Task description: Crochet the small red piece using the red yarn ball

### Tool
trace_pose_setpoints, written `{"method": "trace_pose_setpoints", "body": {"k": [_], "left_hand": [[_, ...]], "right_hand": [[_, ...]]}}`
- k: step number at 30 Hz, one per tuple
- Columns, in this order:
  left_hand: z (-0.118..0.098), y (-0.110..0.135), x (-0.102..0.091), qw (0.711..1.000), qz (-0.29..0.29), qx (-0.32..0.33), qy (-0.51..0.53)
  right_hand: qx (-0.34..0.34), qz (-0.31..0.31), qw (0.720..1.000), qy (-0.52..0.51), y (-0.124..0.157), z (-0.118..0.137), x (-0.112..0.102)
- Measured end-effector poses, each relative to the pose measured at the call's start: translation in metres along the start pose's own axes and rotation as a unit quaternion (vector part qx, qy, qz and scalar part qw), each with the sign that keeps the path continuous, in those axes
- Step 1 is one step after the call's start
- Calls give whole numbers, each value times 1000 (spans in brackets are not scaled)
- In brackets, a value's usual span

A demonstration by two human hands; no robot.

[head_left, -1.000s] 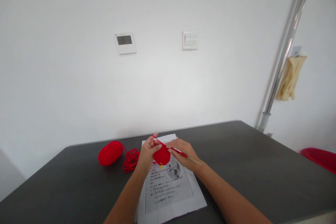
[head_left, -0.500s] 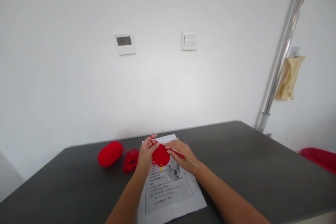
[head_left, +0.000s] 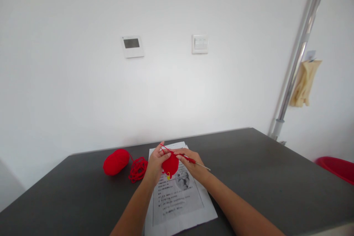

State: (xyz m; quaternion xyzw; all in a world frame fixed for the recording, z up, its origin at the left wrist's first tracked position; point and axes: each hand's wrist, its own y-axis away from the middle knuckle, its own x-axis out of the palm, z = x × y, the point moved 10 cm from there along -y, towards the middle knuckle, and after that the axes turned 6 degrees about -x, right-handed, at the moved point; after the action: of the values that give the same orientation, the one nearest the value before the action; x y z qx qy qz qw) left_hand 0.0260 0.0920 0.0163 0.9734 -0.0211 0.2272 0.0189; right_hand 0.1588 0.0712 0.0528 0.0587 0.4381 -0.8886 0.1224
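A: How many hands are shown, and in what state?

B: Two, both mine. My left hand [head_left: 156, 162] pinches one round red piece [head_left: 170, 165] between thumb and fingers, with one finger raised under a strand [head_left: 166, 148] of red yarn. My right hand [head_left: 193, 161] pinches one hook [head_left: 190, 160] at the piece's upper edge.

A: Where is the piece?

B: Between my hands, over printed paper [head_left: 179, 215] on the counter [head_left: 262, 177]; one yellow clip [head_left: 168, 176] hangs at its lower edge. I cannot tell the number of sheets.

A: And the remainder, counted?

B: To the left, one ball [head_left: 116, 162] of red yarn, with one loose tangle [head_left: 138, 169] just beside it. On the wall [head_left: 166, 92], one screen [head_left: 131, 43] and one switch plate [head_left: 200, 44].
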Motion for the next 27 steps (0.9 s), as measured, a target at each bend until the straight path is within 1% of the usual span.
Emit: {"method": "trace_pose_setpoints", "body": {"k": [5,10,21,27], "left_hand": [[0,1,0,1000,3,-9,-10],[2,1,0,999,17,-19,-34],[1,0,-2,996,28,-18,-82],[2,-2,-6,994,33,-26,-98]], "right_hand": [[49,-12,998,-47,-2,-12,-1],[77,-13,995,-69,-3,-21,-3],[120,-14,984,-131,-2,-27,-2],[151,3,971,-184,-1,-27,1]]}}
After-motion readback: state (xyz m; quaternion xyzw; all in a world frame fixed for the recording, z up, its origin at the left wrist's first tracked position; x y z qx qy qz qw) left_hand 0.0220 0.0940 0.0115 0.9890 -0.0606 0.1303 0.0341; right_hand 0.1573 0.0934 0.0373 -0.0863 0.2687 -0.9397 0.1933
